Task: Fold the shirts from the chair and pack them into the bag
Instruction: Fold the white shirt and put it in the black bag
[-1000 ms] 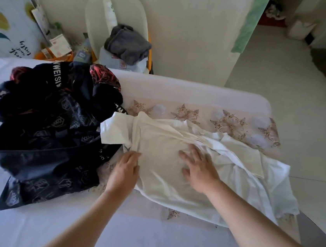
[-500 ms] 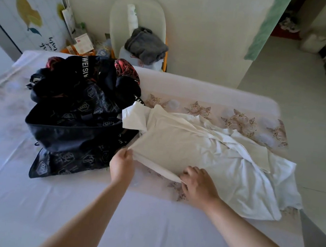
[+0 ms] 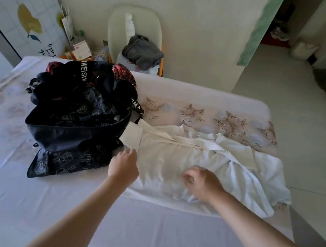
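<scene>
A white shirt (image 3: 175, 151) lies spread and rumpled across the right half of the bed, one sleeve reaching toward the black patterned bag (image 3: 73, 121) on its left. My left hand (image 3: 123, 165) grips the shirt's left side just beside the bag. My right hand (image 3: 202, 182), fingers curled, holds a bunch of the fabric near the shirt's near edge. Beyond the bed stands the chair (image 3: 116, 26), with a grey garment (image 3: 143, 52) heaped on lighter folded cloth on its seat.
The bed (image 3: 86, 216) has a white sheet with a floral band along its far side. The bag's mouth gapes toward me, with dark and red cloth inside. Paper bags and boxes (image 3: 79, 48) crowd the floor left of the chair. Bare floor lies on the right.
My right hand slid from the shirt's middle to its near edge. Both hands took hold there, lifted it and carried it further over the shirt. The view shifted left.
</scene>
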The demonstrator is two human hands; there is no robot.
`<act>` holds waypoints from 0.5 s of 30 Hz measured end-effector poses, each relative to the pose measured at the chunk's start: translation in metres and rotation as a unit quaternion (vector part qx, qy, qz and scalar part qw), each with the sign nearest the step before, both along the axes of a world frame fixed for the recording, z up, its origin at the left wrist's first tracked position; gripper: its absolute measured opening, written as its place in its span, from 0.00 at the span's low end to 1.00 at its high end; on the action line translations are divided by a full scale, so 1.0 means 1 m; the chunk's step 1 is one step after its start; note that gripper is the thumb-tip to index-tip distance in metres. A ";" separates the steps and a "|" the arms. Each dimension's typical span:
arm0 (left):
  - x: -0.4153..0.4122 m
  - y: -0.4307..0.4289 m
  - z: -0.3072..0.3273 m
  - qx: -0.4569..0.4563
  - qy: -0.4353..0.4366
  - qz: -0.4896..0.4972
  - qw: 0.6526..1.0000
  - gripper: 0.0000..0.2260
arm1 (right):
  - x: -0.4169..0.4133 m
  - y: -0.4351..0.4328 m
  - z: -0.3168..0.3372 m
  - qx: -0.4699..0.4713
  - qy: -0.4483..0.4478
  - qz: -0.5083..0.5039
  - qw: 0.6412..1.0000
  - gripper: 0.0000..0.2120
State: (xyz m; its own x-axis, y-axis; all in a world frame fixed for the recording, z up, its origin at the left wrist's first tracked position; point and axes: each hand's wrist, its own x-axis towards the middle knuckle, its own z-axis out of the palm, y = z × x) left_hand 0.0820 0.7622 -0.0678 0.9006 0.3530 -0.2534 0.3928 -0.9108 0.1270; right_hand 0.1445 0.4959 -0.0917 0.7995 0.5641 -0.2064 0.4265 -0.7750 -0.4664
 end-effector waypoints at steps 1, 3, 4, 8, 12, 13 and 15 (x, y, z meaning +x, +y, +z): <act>0.010 -0.009 0.003 -0.045 -0.035 -0.032 0.998 0.11 | 0.011 -0.009 -0.001 0.013 -0.045 -0.036 0.998 0.09; 0.032 -0.030 0.003 -0.110 -0.072 -0.099 0.986 0.12 | 0.033 -0.028 0.001 -0.007 -0.139 -0.087 0.986 0.15; 0.044 -0.040 0.001 -0.128 -0.074 -0.127 0.981 0.14 | 0.043 -0.038 0.002 -0.037 -0.174 -0.104 0.979 0.17; 0.090 -0.070 -0.014 -0.119 -0.073 -0.200 0.970 0.24 | 0.072 -0.071 -0.004 -0.209 -0.186 -0.155 0.948 0.24; 0.123 -0.076 -0.031 -0.049 -0.075 -0.241 0.966 0.29 | 0.095 -0.093 -0.017 -0.193 -0.173 -0.185 0.948 0.09; 0.129 -0.072 -0.036 -0.038 -0.075 -0.241 0.967 0.29 | 0.100 -0.096 -0.017 -0.149 -0.179 -0.195 0.953 0.06; 0.139 -0.062 -0.047 -0.030 -0.091 -0.239 0.966 0.26 | 0.110 -0.098 -0.012 -0.058 -0.195 -0.230 0.952 0.04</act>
